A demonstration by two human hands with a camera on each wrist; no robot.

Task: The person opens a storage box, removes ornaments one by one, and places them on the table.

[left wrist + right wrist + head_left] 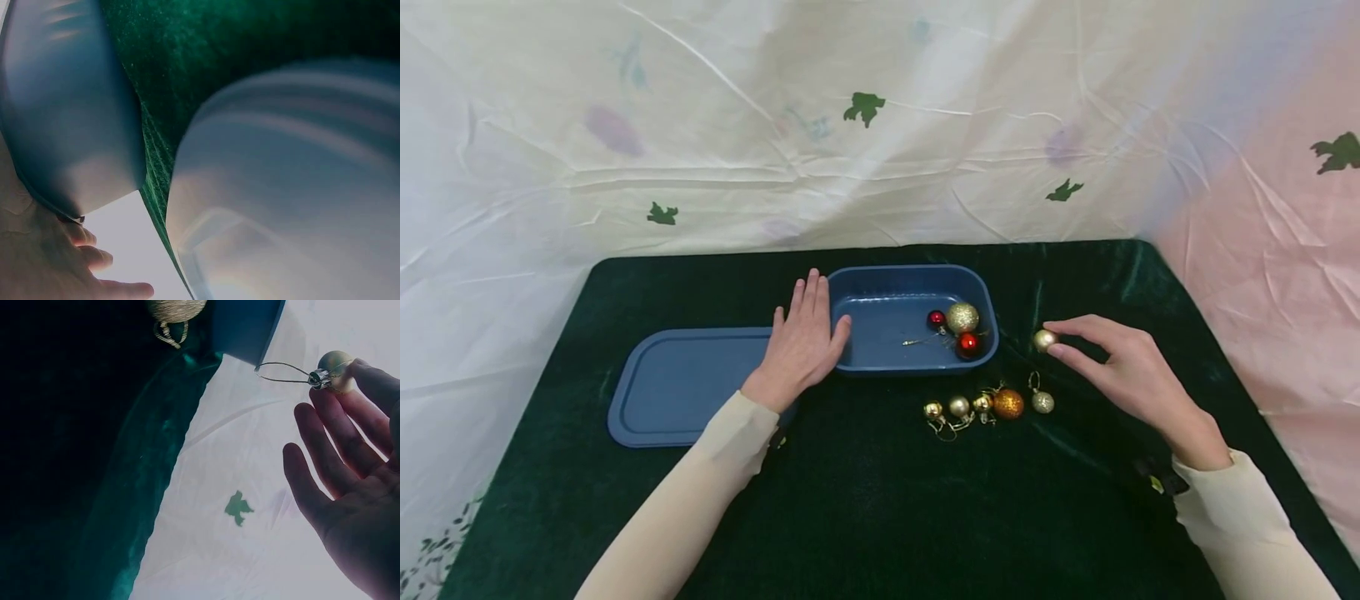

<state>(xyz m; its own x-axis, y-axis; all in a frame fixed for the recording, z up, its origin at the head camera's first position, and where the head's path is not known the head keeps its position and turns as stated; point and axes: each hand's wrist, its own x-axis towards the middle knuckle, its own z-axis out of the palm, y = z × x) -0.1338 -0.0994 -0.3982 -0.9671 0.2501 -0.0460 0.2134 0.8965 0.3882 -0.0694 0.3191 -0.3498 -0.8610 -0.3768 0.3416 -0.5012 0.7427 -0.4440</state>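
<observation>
Between thumb and fingertips my right hand (1131,375) pinches a small gold bauble (1044,340), to the right of the blue box (880,367). In the right wrist view the bauble (339,370) shows a silver cap and a string loop hanging from it. My left hand (801,342) lies with straight fingers against the box's left side, thumb at the rim. Inside the box, toward its right end, are a glittery gold bauble (962,317) and two red baubles, one larger (967,345) and one smaller (936,319).
In front of the box lies a row of several gold baubles (958,406) with string loops, an orange glitter bauble (1008,404) and a pale glitter one (1042,402). The blue lid (692,387) lies flat at left, partly under my left forearm. Dark green cloth (880,517) covers the table.
</observation>
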